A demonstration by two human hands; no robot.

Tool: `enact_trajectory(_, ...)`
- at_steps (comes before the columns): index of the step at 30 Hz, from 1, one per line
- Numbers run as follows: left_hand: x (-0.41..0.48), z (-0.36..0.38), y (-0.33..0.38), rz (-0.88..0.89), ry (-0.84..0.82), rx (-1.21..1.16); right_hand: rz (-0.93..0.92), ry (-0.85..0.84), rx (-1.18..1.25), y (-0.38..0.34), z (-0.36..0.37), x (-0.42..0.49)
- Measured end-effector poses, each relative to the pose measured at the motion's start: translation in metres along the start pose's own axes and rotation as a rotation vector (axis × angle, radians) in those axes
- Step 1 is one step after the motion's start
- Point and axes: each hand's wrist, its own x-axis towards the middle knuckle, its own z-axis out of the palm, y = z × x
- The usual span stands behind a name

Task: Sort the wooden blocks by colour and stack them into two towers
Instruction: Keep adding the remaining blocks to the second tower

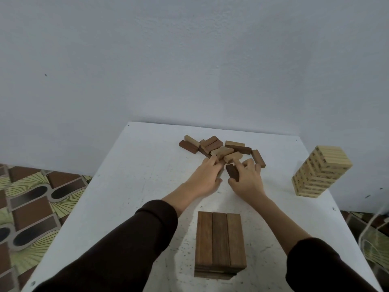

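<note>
A loose pile of dark and light wooden blocks (pixel 221 148) lies at the far middle of the white table (pixel 130 186). My right hand (pixel 247 180) grips a dark brown block (pixel 232 172) at the near edge of the pile. My left hand (pixel 205 175) reaches into the pile, its fingertips on a block there; whether it grips that block is hidden. A dark brown tower (pixel 220 245) stands near me, its top layer made of three blocks. A light-coloured tower (pixel 320 171) stands at the right of the table.
The table's back edge meets a pale wall (pixel 189 60). To the left of the table a patterned floor (pixel 31 207) shows. At the right edge a clear object with cord (pixel 372 239) sits beyond the table's side.
</note>
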Motion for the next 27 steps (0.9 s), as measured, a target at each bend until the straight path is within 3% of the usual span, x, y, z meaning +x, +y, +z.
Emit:
enact_trajectory(11, -0.034, -0.004, 0.001, -0.171, -0.022, -0.253, 0.016, -0.035, 0.293, -0.007, -0.004, -0.007)
enact_trajectory(17, -0.041, -0.009, 0.0, -0.202, -0.034, -0.292, -0.079, -0.227, 0.43, -0.006, -0.006, -0.018)
enact_trajectory(22, -0.04, -0.009, -0.002, -0.227, -0.043, -0.343, -0.13, -0.36, 0.399, -0.007, -0.007, -0.016)
enact_trajectory(27, -0.035, -0.011, -0.005, -0.213, -0.093, -0.365, -0.127, -0.346, 0.399, -0.007, -0.001, -0.017)
